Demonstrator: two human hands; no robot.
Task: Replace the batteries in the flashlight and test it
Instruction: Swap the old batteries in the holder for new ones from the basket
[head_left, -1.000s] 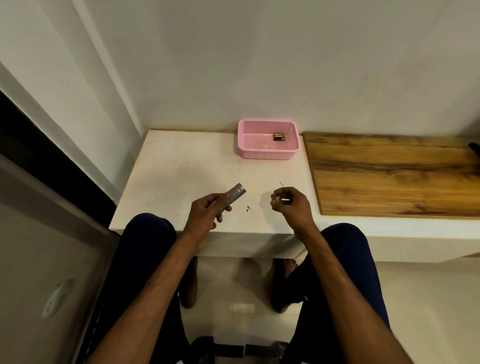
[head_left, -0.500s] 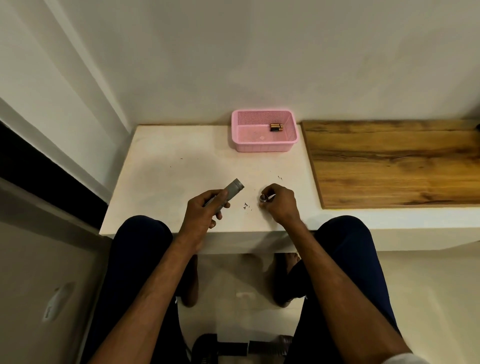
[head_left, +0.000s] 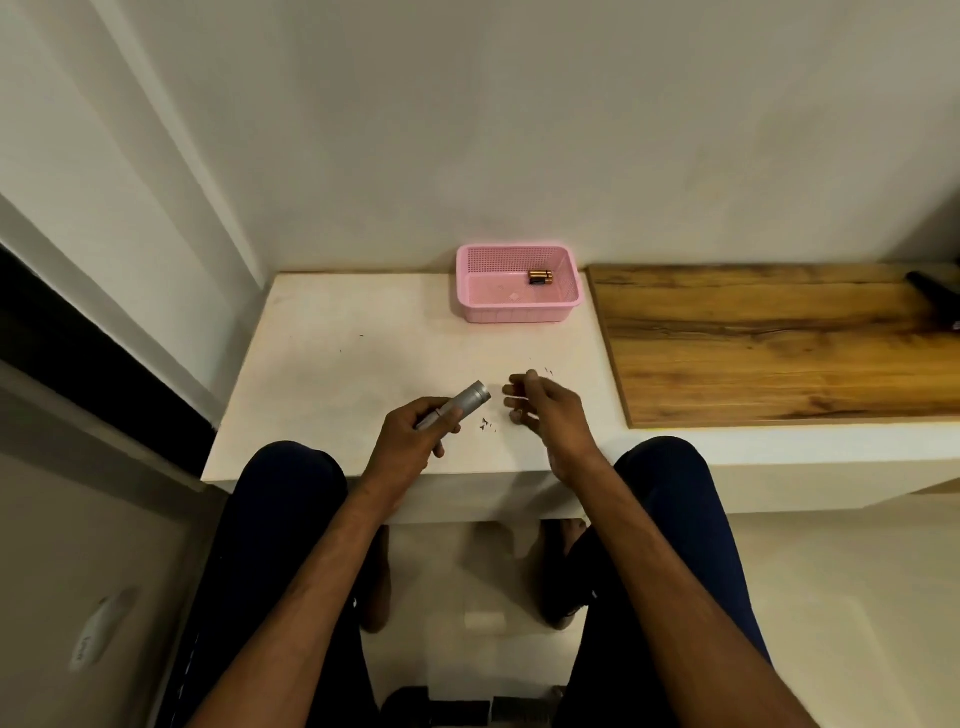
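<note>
My left hand (head_left: 415, 434) grips a silver flashlight body (head_left: 470, 399) over the white table (head_left: 337, 364), its open end pointing up and to the right. Just right of it, my right hand (head_left: 548, 410) hovers low over the table with its fingers loosely apart. I see nothing between them, and the small cap it held earlier is out of sight. At the back of the table stands a pink basket (head_left: 519, 312) with two copper-and-black batteries (head_left: 541, 277) lying in it.
A wooden board (head_left: 779, 343) covers the ledge to the right, with a dark object (head_left: 935, 293) at its far right end. Small dark specks (head_left: 487, 426) lie on the table between my hands. The wall is close behind the basket, and my knees are under the front edge.
My right hand lowered to the table pinching a small cap, and its fingers have now spread apart. The left hand and the flashlight body have stayed almost still.
</note>
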